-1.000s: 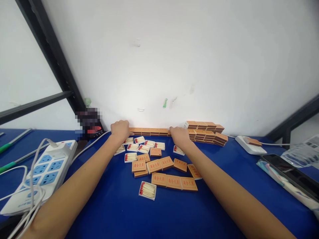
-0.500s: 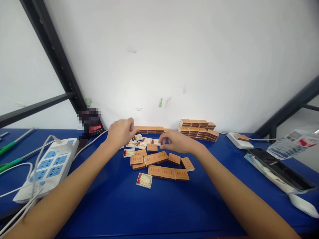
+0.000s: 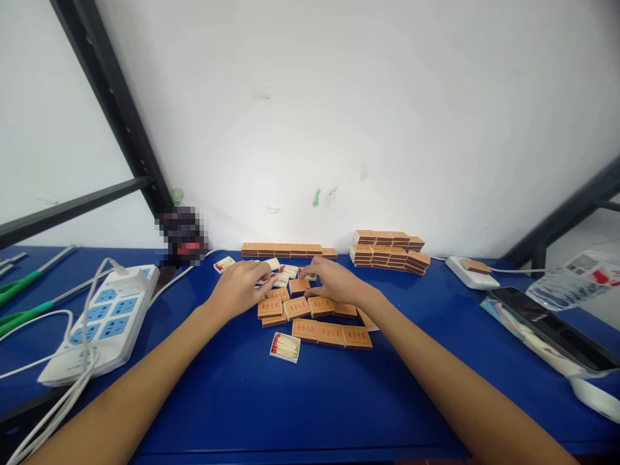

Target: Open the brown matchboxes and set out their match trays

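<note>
My left hand (image 3: pixel 241 289) reaches over the blue table (image 3: pixel 232 394) and pinches an open white tray of red-tipped matches (image 3: pixel 279 280). My right hand (image 3: pixel 335 281) curls its thumb and fingers around an orange matchbox sleeve (image 3: pixel 299 285) that lies on the table. Several more orange sleeves (image 3: pixel 331 334) lie in front of both hands. Another open tray of matches (image 3: pixel 285 346) sits nearest me. A row of closed matchboxes (image 3: pixel 283 249) lines the wall, with a stack of matchboxes (image 3: pixel 390 251) to its right.
A white and blue power strip (image 3: pixel 104 316) with cables lies at the left, beside green-handled tools (image 3: pixel 19 284). At the right are a second power strip (image 3: pixel 472 272), a black phone (image 3: pixel 552 329) and a plastic bag (image 3: pixel 581 271). A black frame post (image 3: pixel 116 110) leans at the left.
Both hands have drawn back from the row of matchboxes at the wall and come together over the loose trays and sleeves. The camera view has shifted slightly.
</note>
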The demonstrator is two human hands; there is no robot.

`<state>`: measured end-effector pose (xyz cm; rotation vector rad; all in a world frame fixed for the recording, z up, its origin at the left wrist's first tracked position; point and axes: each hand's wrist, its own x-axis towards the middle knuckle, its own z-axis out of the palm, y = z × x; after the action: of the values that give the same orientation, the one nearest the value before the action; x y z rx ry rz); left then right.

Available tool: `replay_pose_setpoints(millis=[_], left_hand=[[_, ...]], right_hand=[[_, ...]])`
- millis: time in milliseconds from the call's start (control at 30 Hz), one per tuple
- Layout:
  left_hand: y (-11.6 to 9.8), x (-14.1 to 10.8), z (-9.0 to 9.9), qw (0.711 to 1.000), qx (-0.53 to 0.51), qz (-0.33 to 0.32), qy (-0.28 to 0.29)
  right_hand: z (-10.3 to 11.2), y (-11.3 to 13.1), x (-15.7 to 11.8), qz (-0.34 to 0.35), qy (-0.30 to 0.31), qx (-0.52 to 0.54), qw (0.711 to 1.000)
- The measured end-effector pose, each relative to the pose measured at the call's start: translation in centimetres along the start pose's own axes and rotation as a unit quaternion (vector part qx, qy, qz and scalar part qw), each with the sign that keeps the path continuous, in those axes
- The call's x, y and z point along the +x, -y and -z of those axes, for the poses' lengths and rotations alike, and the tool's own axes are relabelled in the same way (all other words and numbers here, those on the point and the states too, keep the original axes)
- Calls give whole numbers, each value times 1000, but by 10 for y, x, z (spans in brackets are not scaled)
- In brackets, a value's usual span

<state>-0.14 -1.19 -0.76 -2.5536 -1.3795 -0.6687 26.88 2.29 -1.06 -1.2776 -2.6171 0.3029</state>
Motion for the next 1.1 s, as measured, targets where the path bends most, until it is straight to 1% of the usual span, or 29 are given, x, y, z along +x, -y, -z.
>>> replay_pose_setpoints(millis=[233, 333, 467, 533, 633, 700, 733, 800, 867, 933, 1000, 1100], left_hand=[[2, 0, 2, 999, 25, -33, -36], [1, -1, 0, 998, 2, -38, -50], [-5, -2, -2, 993, -76, -60, -71], [-12, -2, -2, 990, -100, -72, -76], [-21, -3, -2, 984, -119, -103, -85], [-24, -3, -2, 981, -122, -113, -96], [-25, -3, -2, 981, -121, -110, -104], [-24, -2, -2, 979, -123, -99, -129], [-22, -1, -1, 975, -133, -91, -152], [-22, -1, -1, 970, -148, -90, -168], [-23, -1, -1, 967, -160, -91, -175], [-25, -2, -4, 967, -165, -90, -174]], right_hand=[[-1, 0, 2, 29, 19, 18, 999], [5, 1, -1, 24, 12, 24, 999], [20, 13, -15, 5, -50, 24, 998], [23, 23, -24, 15, -84, 8, 996], [19, 37, -32, 55, -122, -17, 991], [15, 42, -34, 69, -137, -6, 988], [13, 43, -33, 62, -145, 17, 987], [10, 43, -31, 25, -160, 95, 982], [8, 41, -29, -19, -162, 198, 967], [5, 40, -27, -40, -151, 291, 944], [1, 40, -26, -30, -134, 359, 923], [-4, 43, -25, 4, -123, 405, 906]])
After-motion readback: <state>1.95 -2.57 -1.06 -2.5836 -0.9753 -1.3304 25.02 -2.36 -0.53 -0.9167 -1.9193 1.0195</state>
